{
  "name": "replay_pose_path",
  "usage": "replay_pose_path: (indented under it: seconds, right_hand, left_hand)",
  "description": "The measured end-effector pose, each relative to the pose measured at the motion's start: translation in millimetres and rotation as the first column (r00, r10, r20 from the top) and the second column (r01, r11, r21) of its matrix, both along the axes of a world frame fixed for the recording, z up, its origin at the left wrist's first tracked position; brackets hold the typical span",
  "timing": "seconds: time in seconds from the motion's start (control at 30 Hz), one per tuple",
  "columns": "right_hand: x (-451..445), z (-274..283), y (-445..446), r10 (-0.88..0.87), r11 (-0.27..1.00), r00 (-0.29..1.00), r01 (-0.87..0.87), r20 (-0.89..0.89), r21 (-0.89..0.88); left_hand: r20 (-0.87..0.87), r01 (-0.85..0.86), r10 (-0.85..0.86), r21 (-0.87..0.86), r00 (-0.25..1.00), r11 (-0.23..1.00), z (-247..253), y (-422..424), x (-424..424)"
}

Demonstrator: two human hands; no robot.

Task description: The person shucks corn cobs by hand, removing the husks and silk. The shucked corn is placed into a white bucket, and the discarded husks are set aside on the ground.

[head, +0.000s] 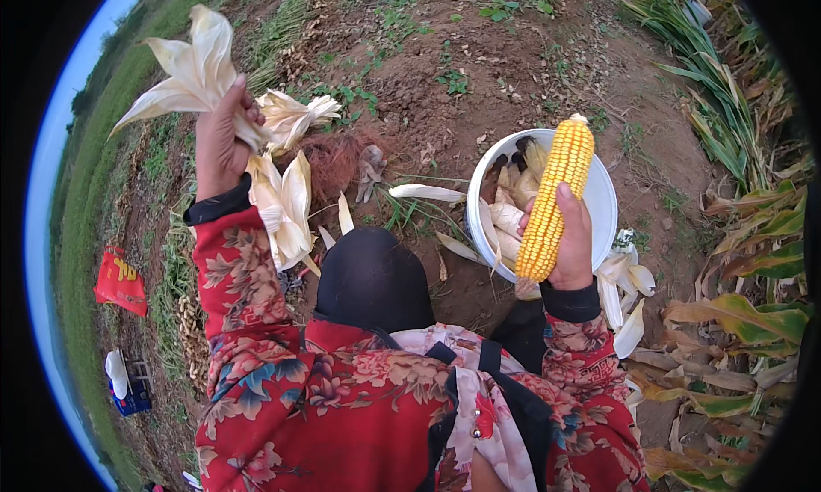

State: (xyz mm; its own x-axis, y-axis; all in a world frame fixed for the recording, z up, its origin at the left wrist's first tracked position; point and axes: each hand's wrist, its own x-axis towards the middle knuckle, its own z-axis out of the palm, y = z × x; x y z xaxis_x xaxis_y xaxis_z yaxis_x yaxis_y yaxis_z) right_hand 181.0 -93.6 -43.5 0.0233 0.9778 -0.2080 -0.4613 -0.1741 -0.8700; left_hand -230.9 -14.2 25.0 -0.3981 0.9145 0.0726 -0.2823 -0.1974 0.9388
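Observation:
My left hand (pixel 224 129) is raised at the upper left, closed around a bunch of pale dry corn husks (pixel 202 68) that fan out above it. On the right, my right hand (pixel 567 235) grips a bare yellow ear of corn (pixel 559 193), tilted with its pale tip upward. This ear is over a white plastic bucket (pixel 605 203), in which several husked-in ears (pixel 507 219) lie, some with dark silk. Below and beside my left hand, more loose husks (pixel 282 200) are piled on the soil.
Reddish corn silk (pixel 330 161) and a dirty grey glove (pixel 370 171) lie on the soil ahead. Husks (pixel 625 286) are scattered right of the bucket, near dry corn plants (pixel 737 325). Pulled peanut plants (pixel 282 43), a red bag (pixel 120 280) and a blue tissue box (pixel 133 399) lie leftward.

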Motion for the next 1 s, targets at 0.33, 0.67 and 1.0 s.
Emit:
replay_pose_path:
  seconds: [0.33, 0.67, 1.0]
  right_hand:
    - [-21.6, -13.3, -2.1, 0.120, 0.989, 0.981, -0.106, 0.151, -0.100]
    - [-35.3, -35.0, 3.3, 0.161, 0.974, 0.972, -0.128, 0.169, -0.186]
    - [-36.5, -43.9, 8.5, 0.195, 0.955, 0.968, -0.151, 0.159, -0.254]
  left_hand:
    - [-0.632, -0.739, 0.434, -0.362, 0.643, 0.568, -151.3, -187.1, -222.8]
    - [-0.779, -0.693, 0.237, -0.321, 0.581, 0.645, -238.9, -187.3, -264.8]
    - [-0.859, -0.637, 0.007, -0.373, 0.511, 0.674, -254.3, -179.2, -283.0]
